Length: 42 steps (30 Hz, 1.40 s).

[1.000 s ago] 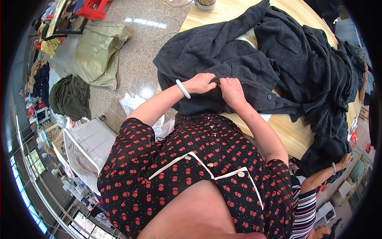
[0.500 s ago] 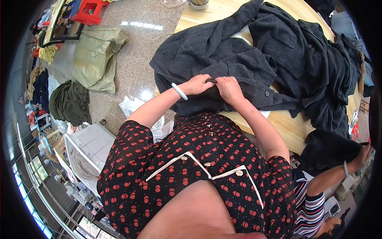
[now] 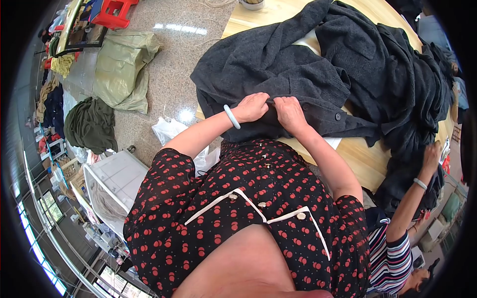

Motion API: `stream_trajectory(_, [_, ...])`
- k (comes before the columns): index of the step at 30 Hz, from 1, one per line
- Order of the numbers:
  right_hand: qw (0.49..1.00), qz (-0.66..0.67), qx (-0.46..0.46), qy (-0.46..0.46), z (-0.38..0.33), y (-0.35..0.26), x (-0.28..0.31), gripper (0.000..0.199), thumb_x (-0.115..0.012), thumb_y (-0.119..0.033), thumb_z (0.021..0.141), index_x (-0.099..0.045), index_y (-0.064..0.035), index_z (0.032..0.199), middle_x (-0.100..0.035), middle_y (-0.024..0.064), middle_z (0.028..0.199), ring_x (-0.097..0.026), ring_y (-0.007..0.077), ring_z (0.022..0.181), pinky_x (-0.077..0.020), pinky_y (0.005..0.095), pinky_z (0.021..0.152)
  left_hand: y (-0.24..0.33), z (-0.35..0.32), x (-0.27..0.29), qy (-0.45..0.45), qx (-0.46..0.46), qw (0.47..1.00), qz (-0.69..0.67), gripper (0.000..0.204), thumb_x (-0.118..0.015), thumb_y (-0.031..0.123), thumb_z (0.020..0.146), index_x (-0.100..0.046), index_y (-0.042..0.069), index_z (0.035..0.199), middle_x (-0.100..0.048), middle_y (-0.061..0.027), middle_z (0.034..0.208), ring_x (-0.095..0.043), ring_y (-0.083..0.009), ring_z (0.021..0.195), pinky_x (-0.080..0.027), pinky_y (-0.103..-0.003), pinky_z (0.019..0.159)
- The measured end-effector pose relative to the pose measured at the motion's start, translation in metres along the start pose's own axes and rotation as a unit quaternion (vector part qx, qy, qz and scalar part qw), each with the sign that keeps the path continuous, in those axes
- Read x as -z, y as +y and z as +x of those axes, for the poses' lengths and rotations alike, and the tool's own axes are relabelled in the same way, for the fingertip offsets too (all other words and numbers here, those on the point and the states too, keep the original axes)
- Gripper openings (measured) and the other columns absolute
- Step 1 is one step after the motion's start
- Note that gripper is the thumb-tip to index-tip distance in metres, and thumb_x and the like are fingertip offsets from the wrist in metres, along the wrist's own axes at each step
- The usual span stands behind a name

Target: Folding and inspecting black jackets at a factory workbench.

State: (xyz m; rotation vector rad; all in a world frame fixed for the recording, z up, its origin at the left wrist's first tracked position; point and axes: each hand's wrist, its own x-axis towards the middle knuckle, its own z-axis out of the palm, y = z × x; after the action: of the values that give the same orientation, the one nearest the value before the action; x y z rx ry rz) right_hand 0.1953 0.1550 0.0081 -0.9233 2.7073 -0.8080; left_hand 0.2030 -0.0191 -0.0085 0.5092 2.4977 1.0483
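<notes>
A dark grey knitted cardigan (image 3: pixel 278 59) is spread over the wooden table in front of me. My left hand (image 3: pixel 252 107) pinches its near edge, with a pale bangle on that wrist. Close beside it, my right hand (image 3: pixel 290 114) grips the same edge, fingers closed and knuckles up. The fingertips are partly hidden, so the exact spot held between them is hard to see. A dark round button (image 3: pixel 338 116) shows on the button band to the right of my right hand.
More dark grey knitwear (image 3: pixel 402 84) is heaped along the right of the wooden table (image 3: pixel 357 161). At lower right, a co-worker in a striped top (image 3: pixel 392 258) has an arm raised. On the left floor are an olive plastic sack (image 3: pixel 121 69), dark green cloth (image 3: pixel 89 124), a white bin (image 3: pixel 117 174) and a red stool (image 3: pixel 112 12).
My hands have drawn slightly apart along the cardigan's edge, still gripping. The co-worker's hand has moved up and to the left. The whole view has shifted a little.
</notes>
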Motion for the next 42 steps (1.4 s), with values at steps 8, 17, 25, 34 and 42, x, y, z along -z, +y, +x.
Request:
stream_trajectory(8, [0.994,0.102,-0.032,0.030,-0.001,0.001,0.006,0.010,-0.047,-0.005,0.077,-0.055,0.0005,0.081,-0.058,0.0162,0.071,-0.056,0.0318,0.075,-0.0418,0.0393,0.070,0.006,0.002,0.011,0.019,-0.007,0.998,-0.052,0.024,-0.045,0.007,0.074,-0.053,-0.005,0.094,-0.056,-0.0217,0.089,-0.054,-0.0364,0.087,-0.043,-0.040,0.077])
stream_trajectory(17, [0.979,0.192,-0.074,0.016,0.003,0.006,0.046,0.031,-0.056,-0.013,0.076,-0.050,-0.0042,0.105,-0.056,0.0107,0.092,-0.056,0.0238,0.081,-0.0448,0.0333,0.070,0.031,0.017,0.054,-0.143,0.023,0.961,-0.235,0.021,-0.055,0.018,0.076,-0.057,0.000,0.085,-0.057,-0.0104,0.071,-0.053,-0.0158,0.069,-0.042,-0.030,0.063])
stream_trajectory(25, [0.969,0.110,-0.209,-0.070,0.004,0.040,0.135,0.024,-0.061,-0.024,0.074,-0.061,-0.0032,0.086,-0.061,0.0142,0.076,-0.060,0.0267,0.071,-0.0452,0.0334,0.066,0.008,0.022,0.067,-0.228,0.107,0.930,-0.269,0.028,-0.058,0.024,0.077,-0.058,0.001,0.091,-0.058,-0.0018,0.079,-0.050,-0.0086,0.075,-0.040,-0.024,0.070])
stream_trajectory(34, [0.995,0.067,0.053,-0.044,0.027,0.016,0.063,0.025,-0.061,-0.016,0.071,-0.059,-0.0010,0.091,-0.059,0.0134,0.092,-0.054,0.0288,0.090,-0.0423,0.0364,0.079,-0.018,0.020,0.044,-0.189,0.133,0.936,-0.267,0.020,-0.057,0.020,0.079,-0.058,0.002,0.087,-0.053,0.0039,0.072,-0.045,-0.0048,0.070,-0.037,-0.021,0.064])
stream_trajectory(42, [0.990,0.042,0.040,-0.127,0.023,-0.005,0.050,0.020,-0.061,-0.023,0.071,-0.061,-0.0044,0.079,-0.058,0.0112,0.072,-0.056,0.0267,0.077,-0.0396,0.0361,0.079,-0.016,0.018,0.048,-0.187,0.154,0.939,-0.242,0.027,-0.058,0.027,0.077,-0.060,0.001,0.086,-0.059,-0.0053,0.074,-0.052,-0.0118,0.072,-0.041,-0.026,0.066])
